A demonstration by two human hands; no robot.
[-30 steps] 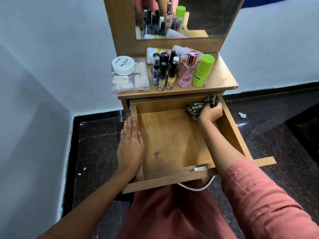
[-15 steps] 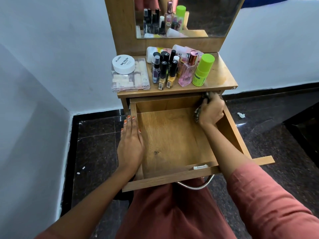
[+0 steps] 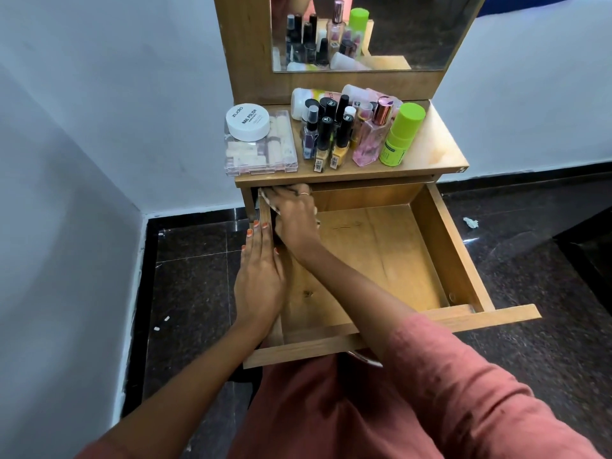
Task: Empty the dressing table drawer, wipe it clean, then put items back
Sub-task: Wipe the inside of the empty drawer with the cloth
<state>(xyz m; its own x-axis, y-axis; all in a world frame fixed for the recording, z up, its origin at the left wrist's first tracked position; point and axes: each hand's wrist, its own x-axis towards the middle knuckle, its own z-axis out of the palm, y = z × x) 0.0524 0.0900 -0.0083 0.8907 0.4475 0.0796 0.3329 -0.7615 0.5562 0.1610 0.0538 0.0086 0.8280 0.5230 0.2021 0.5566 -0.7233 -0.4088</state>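
The wooden drawer (image 3: 440, 246) stands pulled out, its floor bare. My right hand (image 3: 293, 215) reaches across into the back left corner, pressed on the cloth (image 3: 265, 197), of which only a pale edge shows under the fingers. My left hand (image 3: 260, 279) lies flat with fingers together along the drawer's left wall. On the tabletop stand several nail polish bottles (image 3: 326, 142), a pink perfume bottle (image 3: 371, 137), a green tube (image 3: 400, 134), and a white nail polish remover tub (image 3: 247, 122) on a clear plastic box (image 3: 260, 150).
A mirror (image 3: 371, 31) rises behind the tabletop. White walls close in on the left and behind. The floor is dark stone with a scrap of paper (image 3: 470, 222) at the right. My pink-clothed lap sits under the drawer front.
My right hand has swept the cloth from the drawer's back right corner across to the back left corner. The left hand has stayed on the left wall.
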